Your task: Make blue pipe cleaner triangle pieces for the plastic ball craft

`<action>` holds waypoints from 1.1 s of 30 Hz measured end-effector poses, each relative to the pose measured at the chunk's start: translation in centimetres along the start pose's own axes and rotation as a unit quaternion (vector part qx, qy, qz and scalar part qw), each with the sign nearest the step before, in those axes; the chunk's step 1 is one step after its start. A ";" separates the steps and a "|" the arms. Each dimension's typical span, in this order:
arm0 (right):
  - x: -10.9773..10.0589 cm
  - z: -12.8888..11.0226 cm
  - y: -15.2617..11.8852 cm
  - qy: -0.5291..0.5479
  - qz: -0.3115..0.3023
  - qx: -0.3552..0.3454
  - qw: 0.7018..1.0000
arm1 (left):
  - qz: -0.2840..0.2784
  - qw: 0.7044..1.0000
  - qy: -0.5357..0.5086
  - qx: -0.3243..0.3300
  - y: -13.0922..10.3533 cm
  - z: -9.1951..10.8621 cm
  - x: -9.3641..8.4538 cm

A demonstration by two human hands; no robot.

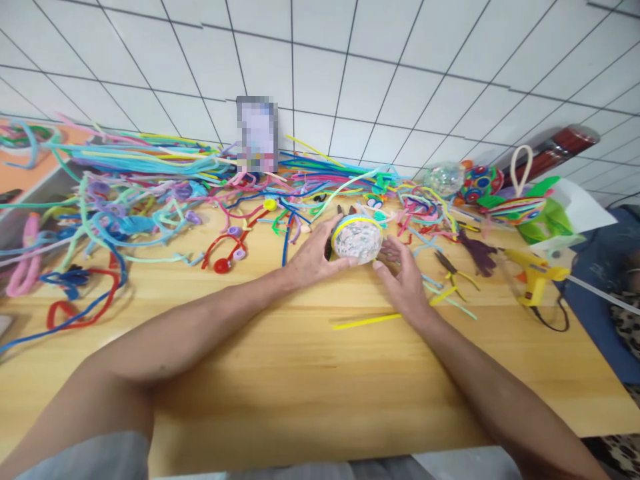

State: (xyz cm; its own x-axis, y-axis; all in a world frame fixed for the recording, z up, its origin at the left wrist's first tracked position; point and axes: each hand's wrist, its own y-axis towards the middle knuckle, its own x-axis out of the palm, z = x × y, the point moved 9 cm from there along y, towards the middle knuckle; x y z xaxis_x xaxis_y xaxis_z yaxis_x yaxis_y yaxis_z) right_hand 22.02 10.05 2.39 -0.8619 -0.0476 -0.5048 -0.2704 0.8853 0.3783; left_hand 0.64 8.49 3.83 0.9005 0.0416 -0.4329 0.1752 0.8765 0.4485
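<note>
My left hand (pixel 323 250) is closed around the left side of a clear speckled ball (pixel 357 241), thumb along its lower edge. A yellow pipe cleaner band (pixel 356 220) runs over the ball's top. On the right side, my right hand (pixel 403 277) is beside the ball, its fingers apart and slightly curled. The right thumb tip is close to the ball's lower right edge; whether it touches, I cannot tell. A loose yellow pipe cleaner (pixel 367 322) lies on the table, passing by the right wrist.
Heaps of coloured pipe cleaners (pixel 150 163) line the wall. A phone (pixel 257 133) leans there. On the right lie pliers (pixel 453 270), a yellow glue gun (pixel 535 275) with its cord, a decorated ball (pixel 483 183) and another clear ball (pixel 444 179). Red pipe cleaner shapes (pixel 220 257) lie left.
</note>
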 end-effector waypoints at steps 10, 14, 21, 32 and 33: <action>-4.1 -5.0 0.1 -0.012 0.074 -0.052 0.996 | 0.003 1.000 -0.006 0.004 0.0 0.1 0.1; -3.7 -8.7 0.4 -0.059 -0.040 -0.083 0.994 | 0.007 1.000 -0.014 0.007 -0.1 0.2 0.1; 0.9 -11.2 -3.2 -0.115 -0.236 -0.200 0.944 | 0.006 0.999 -0.029 -0.021 -0.1 -0.5 0.3; 3.4 -9.6 -6.9 -0.103 -0.231 -0.265 0.930 | -0.011 1.000 -0.015 -0.016 -0.1 0.0 0.1; 3.4 -9.5 -6.8 -0.104 -0.232 -0.264 0.931 | -0.013 1.000 -0.014 -0.016 -0.1 0.0 0.0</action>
State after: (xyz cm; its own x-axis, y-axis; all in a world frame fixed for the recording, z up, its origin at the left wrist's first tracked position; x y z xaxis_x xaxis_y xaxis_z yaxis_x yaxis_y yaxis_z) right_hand 16.83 -0.51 5.43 -0.5137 -0.2285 -0.8270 -0.8125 0.4393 0.3833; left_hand 0.67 8.41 3.78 0.9069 0.0060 -0.4212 0.1854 0.8921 0.4120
